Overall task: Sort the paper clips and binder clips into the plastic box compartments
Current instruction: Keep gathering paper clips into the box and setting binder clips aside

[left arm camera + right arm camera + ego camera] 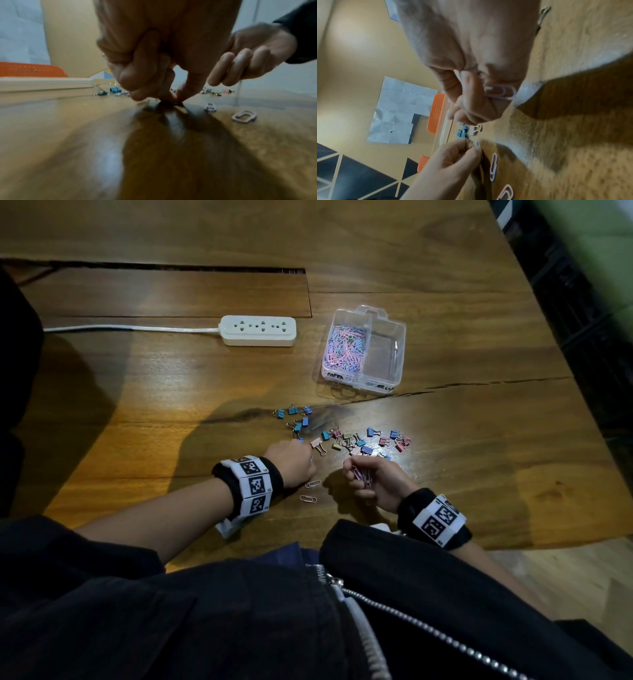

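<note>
A clear plastic box (pixel 399 337) stands further back on the table; its left compartment is full of pastel paper clips (pixel 344 349) and its right compartment looks empty. Several coloured binder clips (pixel 356 438) lie scattered in front of it. My right hand (pixel 359 474) grips a bunch of pink paper clips (pixel 502 92) in curled fingers. My left hand (pixel 173 100) is fingertips-down on the wood and pinches a small paper clip (pixel 477 144). Two loose paper clips (pixel 312 483) (pixel 307 498) lie between my hands.
A white power strip (pixel 258 330) with its cable lies at the back left of the wooden table (pixel 137 405). The table's right edge drops to dark crates (pixel 582 302). Orange chairs (pixel 32 71) stand beyond the far edge.
</note>
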`<act>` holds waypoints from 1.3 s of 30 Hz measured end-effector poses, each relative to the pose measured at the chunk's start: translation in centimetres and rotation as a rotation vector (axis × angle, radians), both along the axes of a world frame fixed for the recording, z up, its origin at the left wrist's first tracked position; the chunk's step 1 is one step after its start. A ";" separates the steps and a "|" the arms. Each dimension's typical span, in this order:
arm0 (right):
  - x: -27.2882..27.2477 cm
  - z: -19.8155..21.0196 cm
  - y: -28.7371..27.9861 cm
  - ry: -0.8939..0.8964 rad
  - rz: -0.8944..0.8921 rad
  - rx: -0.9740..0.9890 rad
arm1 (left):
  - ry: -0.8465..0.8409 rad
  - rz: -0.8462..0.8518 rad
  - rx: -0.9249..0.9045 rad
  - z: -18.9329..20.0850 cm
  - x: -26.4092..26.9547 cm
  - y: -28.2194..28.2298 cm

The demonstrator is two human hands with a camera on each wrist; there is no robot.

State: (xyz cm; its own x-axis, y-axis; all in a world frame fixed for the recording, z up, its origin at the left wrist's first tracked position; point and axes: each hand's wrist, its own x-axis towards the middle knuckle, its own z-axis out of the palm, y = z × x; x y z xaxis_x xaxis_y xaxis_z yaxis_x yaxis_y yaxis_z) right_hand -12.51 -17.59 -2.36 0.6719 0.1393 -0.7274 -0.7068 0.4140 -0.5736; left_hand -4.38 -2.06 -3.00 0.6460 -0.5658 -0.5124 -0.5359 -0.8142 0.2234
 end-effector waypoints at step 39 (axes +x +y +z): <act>0.4 0.9 0.0 -0.017 -0.023 -0.182 | 0.435 0.088 -0.231 0.2 -0.9 2.3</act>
